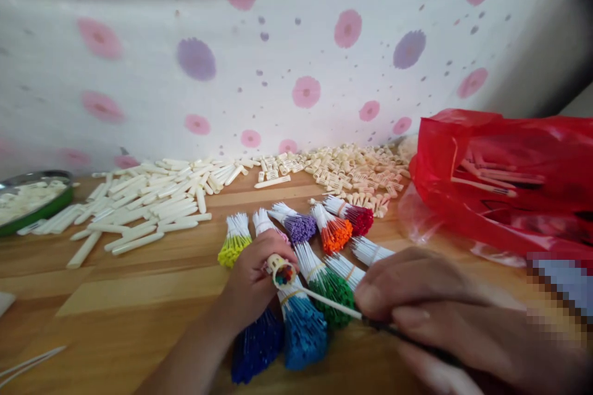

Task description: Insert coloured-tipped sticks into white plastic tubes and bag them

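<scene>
In the head view my left hand [259, 274] is closed around a short cream plastic tube [280, 271]. Colored ends, red and blue-green among them, show inside its round mouth. My right hand [430, 315], partly blurred, pinches a thin white stick [331, 303] whose dark end runs back under the fingers. The stick's white tip points at the tube; whether it touches the rim I cannot tell. Beneath and around the hands lie banded bundles of white sticks with colored ends: light blue [303, 330], dark blue [257, 345], green [338, 296], orange [336, 234] and yellow [233, 245].
White pen-like barrels [152, 203] are heaped at the left, beside a green-rimmed bowl [60, 207] of small pale parts. Small cream pieces [352, 170] are piled along the back. At the right stands a red plastic bag [491, 136]. A flowered cloth [278, 43] hangs behind.
</scene>
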### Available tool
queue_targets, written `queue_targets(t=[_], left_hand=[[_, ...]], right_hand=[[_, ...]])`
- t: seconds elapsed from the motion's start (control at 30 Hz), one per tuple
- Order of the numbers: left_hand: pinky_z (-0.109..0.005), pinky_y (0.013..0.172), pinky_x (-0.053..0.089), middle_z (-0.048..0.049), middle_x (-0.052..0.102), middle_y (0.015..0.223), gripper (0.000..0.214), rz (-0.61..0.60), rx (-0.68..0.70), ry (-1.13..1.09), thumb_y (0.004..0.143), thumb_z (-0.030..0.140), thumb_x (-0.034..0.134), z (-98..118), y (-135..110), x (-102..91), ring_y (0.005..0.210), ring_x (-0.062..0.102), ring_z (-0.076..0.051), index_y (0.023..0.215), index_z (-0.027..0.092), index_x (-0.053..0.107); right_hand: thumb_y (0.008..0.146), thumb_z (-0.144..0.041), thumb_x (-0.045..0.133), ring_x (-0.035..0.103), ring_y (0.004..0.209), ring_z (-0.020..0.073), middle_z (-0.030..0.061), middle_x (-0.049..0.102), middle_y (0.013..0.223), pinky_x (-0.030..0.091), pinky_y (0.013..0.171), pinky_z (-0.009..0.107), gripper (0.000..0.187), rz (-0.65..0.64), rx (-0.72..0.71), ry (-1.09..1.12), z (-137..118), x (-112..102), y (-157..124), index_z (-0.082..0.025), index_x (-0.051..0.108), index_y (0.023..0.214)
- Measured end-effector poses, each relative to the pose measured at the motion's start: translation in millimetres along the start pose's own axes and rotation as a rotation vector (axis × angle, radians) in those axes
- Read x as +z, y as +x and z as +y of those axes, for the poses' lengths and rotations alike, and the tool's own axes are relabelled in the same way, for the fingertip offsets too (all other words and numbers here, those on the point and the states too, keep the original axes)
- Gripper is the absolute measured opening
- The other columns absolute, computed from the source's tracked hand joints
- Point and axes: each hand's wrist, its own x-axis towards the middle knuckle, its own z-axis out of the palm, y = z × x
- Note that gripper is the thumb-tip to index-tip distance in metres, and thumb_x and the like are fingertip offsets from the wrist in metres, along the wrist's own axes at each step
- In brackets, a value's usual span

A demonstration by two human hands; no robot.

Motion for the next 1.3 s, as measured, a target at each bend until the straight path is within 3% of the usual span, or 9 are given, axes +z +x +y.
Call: queue_targets(t=[0.13, 0.33, 0.63, 0.73, 0.87, 1.03, 1.3], left_hand=[[-0.030, 0.072, 0.043, -0.0014, 0.058, 0.071, 0.018, -0.024, 0.010, -0.003, 0.083, 0.033, 0.060, -1, 1, 2.6, 0.075, 0.053, -0.018, 0.073, 0.019, 0.064], [-0.031, 0.070, 0.044, -0.0012, 0.058, 0.071, 0.018, -0.049, -0.044, 0.036, 0.082, 0.034, 0.059, 1, 0, 2.5, 0.073, 0.054, -0.018, 0.071, 0.020, 0.063], [-0.028, 0.070, 0.043, -0.0012, 0.057, 0.075, 0.018, -0.064, 0.009, 0.133, 0.084, 0.029, 0.056, 2, -1, 2.8, 0.075, 0.054, -0.017, 0.071, 0.018, 0.062], [-0.030, 0.071, 0.043, -0.0033, 0.057, 0.083, 0.026, -0.065, -0.006, 0.184, 0.085, 0.043, 0.053, 0, -3, 1.3, 0.079, 0.053, -0.019, 0.081, 0.019, 0.061], [-0.033, 0.076, 0.043, -0.0071, 0.054, 0.092, 0.051, -0.079, -0.005, 0.206, 0.085, 0.063, 0.035, 4, -4, -1.8, 0.088, 0.052, -0.023, 0.099, 0.019, 0.056], [-0.035, 0.082, 0.042, -0.0088, 0.051, 0.098, 0.045, -0.083, 0.029, 0.267, 0.091, 0.054, 0.029, 10, -4, -3.6, 0.095, 0.050, -0.024, 0.105, 0.018, 0.052], [-0.035, 0.080, 0.040, -0.0080, 0.050, 0.096, 0.040, -0.025, 0.061, 0.423, 0.093, 0.048, 0.033, 9, -5, -3.2, 0.093, 0.049, -0.024, 0.103, 0.017, 0.056]], right_hand=[[0.085, -0.016, 0.059, 0.070, 0.074, 0.0199, 0.0035, 0.072, 0.081, 0.060, 0.065, 0.029, 0.026, 0.114, -0.061, 0.077, -3, 9, 7, -0.034, 0.063, 0.104], [0.078, -0.015, 0.068, 0.071, 0.072, 0.0216, 0.0030, 0.073, 0.082, 0.061, 0.061, 0.029, 0.031, -0.031, 0.053, -0.023, -5, 13, 4, -0.034, 0.067, 0.103], [0.080, -0.010, 0.063, 0.068, 0.079, 0.0160, 0.0043, 0.071, 0.090, 0.058, 0.072, 0.025, 0.031, -0.062, -0.042, -0.068, 8, 31, 3, -0.026, 0.061, 0.106], [0.081, -0.009, 0.060, 0.067, 0.076, 0.0158, 0.0058, 0.071, 0.087, 0.056, 0.068, 0.024, 0.026, -0.048, -0.092, -0.112, 17, 35, 2, -0.023, 0.062, 0.104], [0.081, -0.006, 0.055, 0.062, 0.079, 0.0172, 0.0110, 0.065, 0.091, 0.054, 0.066, 0.027, 0.029, -0.071, -0.110, -0.172, 32, 36, -1, -0.014, 0.062, 0.108], [0.081, -0.006, 0.059, 0.056, 0.076, 0.0159, 0.0071, 0.061, 0.087, 0.049, 0.064, 0.029, 0.023, -0.092, -0.094, -0.251, 45, 37, -3, -0.016, 0.063, 0.100], [0.084, -0.008, 0.058, 0.054, 0.077, 0.0117, 0.0025, 0.056, 0.082, 0.046, 0.068, 0.023, 0.010, -0.127, 0.024, -0.137, 52, 40, -1, -0.017, 0.061, 0.085]])
